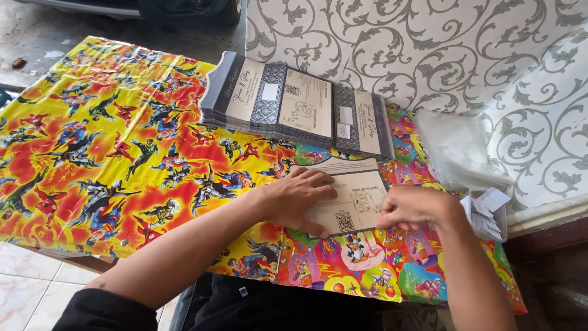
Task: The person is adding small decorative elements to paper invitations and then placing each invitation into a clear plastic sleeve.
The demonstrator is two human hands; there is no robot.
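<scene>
The bench [37, 239] is wearing two bright plastic covers: a big red and yellow one with cartoon heroes [92, 153] is lying over the left and middle part, and a second cover with other cartoon figures [343, 270] is lying under it at the near right side. Behind the bench, a white cloth with grey curling leaves [429, 55] is hanging like a wall and is filling the upper right of the view.

At the far side of the covers, two stacks of printed cards are lying next to each other. The bigger stack [269, 101] is sitting on the left, beige with dark patterned bands, and the smaller stack [361, 125] is touching its right end. To the right, a heap of clear plastic sleeves [456, 150] is resting against the cloth, and just below it a small container with white paper slips [487, 214] is standing; I cannot tell exactly what kind of container it is.

In front of the person, one single beige card [352, 196] is lying flat on the covers, near the stacks but apart from them. The left hand [297, 199] is pressing flat on the left half of the card, with a released grip and the fingers spread. The right hand [410, 208] is pinching the card's right edge, its grip closed on that edge between thumb and fingertips.
</scene>
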